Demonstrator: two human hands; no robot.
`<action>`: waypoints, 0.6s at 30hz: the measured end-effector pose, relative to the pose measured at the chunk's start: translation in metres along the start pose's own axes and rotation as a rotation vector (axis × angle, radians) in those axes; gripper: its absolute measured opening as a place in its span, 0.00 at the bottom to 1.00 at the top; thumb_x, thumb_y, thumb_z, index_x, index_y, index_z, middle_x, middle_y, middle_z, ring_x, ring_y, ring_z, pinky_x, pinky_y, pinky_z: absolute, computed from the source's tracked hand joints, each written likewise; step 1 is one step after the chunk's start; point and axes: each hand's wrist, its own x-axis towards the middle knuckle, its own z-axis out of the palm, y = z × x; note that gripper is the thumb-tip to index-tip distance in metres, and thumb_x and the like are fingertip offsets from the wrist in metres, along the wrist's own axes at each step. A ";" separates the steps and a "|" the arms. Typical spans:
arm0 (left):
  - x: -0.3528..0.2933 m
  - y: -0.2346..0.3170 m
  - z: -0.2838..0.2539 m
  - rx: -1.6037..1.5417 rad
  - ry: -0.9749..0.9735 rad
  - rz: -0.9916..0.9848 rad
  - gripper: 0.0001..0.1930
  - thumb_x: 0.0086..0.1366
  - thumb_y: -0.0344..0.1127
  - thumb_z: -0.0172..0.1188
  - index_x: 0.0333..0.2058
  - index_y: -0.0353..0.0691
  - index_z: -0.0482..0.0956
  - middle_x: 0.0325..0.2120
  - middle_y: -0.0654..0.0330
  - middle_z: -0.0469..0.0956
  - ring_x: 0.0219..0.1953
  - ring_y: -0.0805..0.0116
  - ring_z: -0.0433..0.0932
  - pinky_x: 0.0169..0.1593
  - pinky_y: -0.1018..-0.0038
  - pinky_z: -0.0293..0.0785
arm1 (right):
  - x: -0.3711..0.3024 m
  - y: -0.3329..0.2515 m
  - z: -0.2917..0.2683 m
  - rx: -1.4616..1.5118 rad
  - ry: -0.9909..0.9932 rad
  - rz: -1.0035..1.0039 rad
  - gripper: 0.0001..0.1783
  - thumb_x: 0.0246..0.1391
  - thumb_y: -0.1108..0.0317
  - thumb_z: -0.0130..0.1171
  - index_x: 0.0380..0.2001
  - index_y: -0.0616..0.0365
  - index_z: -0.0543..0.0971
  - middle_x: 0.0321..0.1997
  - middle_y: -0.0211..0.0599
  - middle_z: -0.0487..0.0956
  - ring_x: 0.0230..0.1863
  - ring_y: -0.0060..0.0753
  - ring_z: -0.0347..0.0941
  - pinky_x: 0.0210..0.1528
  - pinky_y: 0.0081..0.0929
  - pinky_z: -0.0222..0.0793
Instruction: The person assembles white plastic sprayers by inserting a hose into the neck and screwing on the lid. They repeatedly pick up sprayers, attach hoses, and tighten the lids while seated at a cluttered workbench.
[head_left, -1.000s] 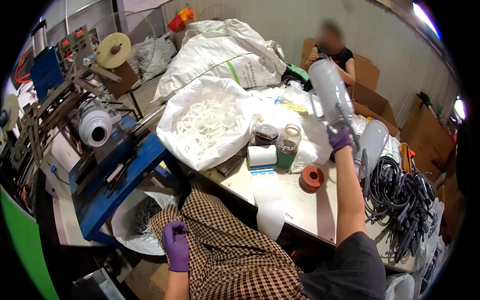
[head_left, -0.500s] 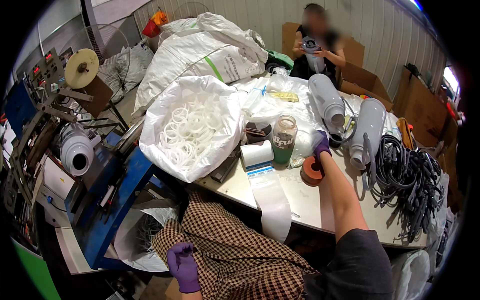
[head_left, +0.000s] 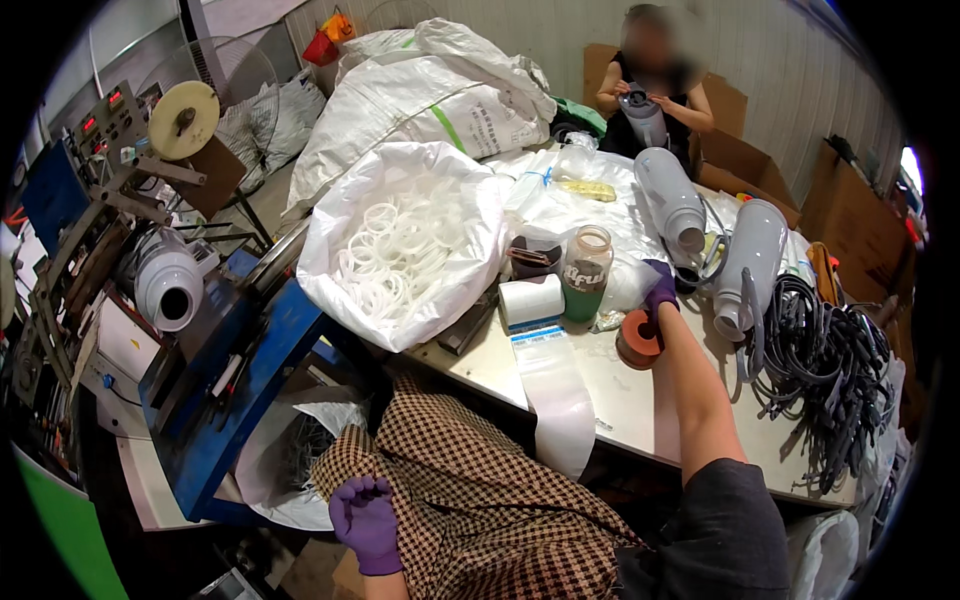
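My left hand (head_left: 366,522), in a purple glove, is held over my checked apron at the lower left. Its fingers are loosely curled and I see nothing in them. My right arm reaches across the white table (head_left: 590,392). The gloved right hand (head_left: 661,287) is at a crumpled clear plastic bag (head_left: 630,284), just beyond a red-brown roll (head_left: 638,341). The back of that hand hides most of its fingers, so its grip is unclear. Left of the bag stands a jar (head_left: 587,275) with a green lower part. A roll of white labels (head_left: 532,301) lies beside it, its strip hanging over the edge.
A white sack (head_left: 335,235) of translucent rings stands left of the labels. Grey cylindrical housings (head_left: 750,255) and bundled dark cables (head_left: 825,370) occupy the right side. A blue-framed machine (head_left: 225,420) stands at left. Across the table, a co-worker (head_left: 655,90) holds a grey housing.
The whole view has shifted, so the table appears farther right. My right hand stays beside the clear bag. My left hand's fingers look a little more curled.
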 end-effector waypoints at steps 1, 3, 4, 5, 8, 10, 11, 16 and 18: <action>0.001 0.000 0.000 -0.019 -0.003 -0.011 0.15 0.76 0.43 0.47 0.40 0.42 0.81 0.41 0.60 0.81 0.48 0.61 0.79 0.57 0.55 0.74 | 0.000 -0.001 -0.001 -0.023 -0.011 -0.012 0.12 0.50 0.61 0.58 0.33 0.52 0.86 0.34 0.47 0.83 0.40 0.46 0.80 0.45 0.36 0.75; 0.001 0.001 0.000 -0.035 -0.023 -0.015 0.16 0.76 0.44 0.47 0.40 0.43 0.82 0.42 0.60 0.82 0.49 0.62 0.79 0.58 0.54 0.73 | 0.000 -0.001 -0.003 -0.007 -0.018 -0.017 0.12 0.50 0.61 0.58 0.33 0.52 0.86 0.34 0.48 0.83 0.40 0.45 0.80 0.45 0.36 0.75; 0.000 0.002 0.000 -0.043 -0.035 -0.030 0.17 0.76 0.44 0.46 0.41 0.43 0.82 0.43 0.60 0.82 0.49 0.62 0.79 0.58 0.53 0.73 | 0.000 0.000 -0.003 0.025 -0.018 -0.009 0.12 0.50 0.61 0.58 0.33 0.52 0.86 0.34 0.48 0.83 0.40 0.45 0.80 0.45 0.35 0.75; 0.001 0.002 -0.001 -0.047 -0.037 -0.034 0.17 0.76 0.45 0.46 0.41 0.43 0.82 0.44 0.60 0.82 0.50 0.62 0.79 0.58 0.53 0.72 | 0.001 0.001 -0.002 0.066 -0.014 -0.001 0.12 0.50 0.61 0.58 0.33 0.52 0.86 0.34 0.48 0.83 0.39 0.45 0.80 0.45 0.35 0.74; 0.001 0.002 -0.003 -0.063 -0.060 -0.036 0.18 0.77 0.45 0.44 0.42 0.43 0.82 0.45 0.59 0.83 0.50 0.61 0.79 0.59 0.52 0.72 | 0.006 0.009 0.004 0.144 -0.038 0.021 0.13 0.50 0.61 0.58 0.33 0.52 0.86 0.34 0.48 0.83 0.39 0.43 0.80 0.45 0.35 0.74; 0.002 0.002 -0.005 -0.077 -0.066 -0.021 0.18 0.77 0.45 0.44 0.42 0.41 0.81 0.44 0.58 0.82 0.50 0.59 0.79 0.58 0.51 0.73 | 0.009 0.016 0.012 0.001 -0.040 -0.044 0.12 0.50 0.61 0.58 0.34 0.53 0.86 0.34 0.46 0.84 0.38 0.41 0.80 0.44 0.34 0.74; 0.002 0.002 -0.006 -0.094 -0.062 -0.022 0.18 0.77 0.45 0.44 0.42 0.41 0.81 0.45 0.58 0.82 0.50 0.59 0.79 0.59 0.51 0.72 | 0.010 0.020 0.017 -0.129 -0.022 -0.098 0.12 0.50 0.62 0.59 0.34 0.54 0.86 0.34 0.45 0.84 0.37 0.39 0.80 0.44 0.33 0.74; 0.001 0.004 -0.006 -0.156 -0.009 -0.035 0.19 0.76 0.48 0.46 0.41 0.42 0.81 0.43 0.59 0.81 0.51 0.60 0.76 0.60 0.52 0.70 | 0.006 0.027 0.028 0.735 0.044 0.232 0.10 0.52 0.71 0.59 0.35 0.57 0.86 0.33 0.33 0.84 0.34 0.28 0.78 0.40 0.28 0.73; 0.000 0.004 -0.007 -0.156 -0.010 -0.040 0.19 0.76 0.48 0.46 0.40 0.42 0.81 0.41 0.60 0.81 0.50 0.60 0.76 0.59 0.52 0.70 | 0.004 0.022 0.023 0.564 -0.083 0.278 0.10 0.52 0.75 0.58 0.37 0.58 0.86 0.33 0.29 0.83 0.34 0.24 0.76 0.39 0.26 0.73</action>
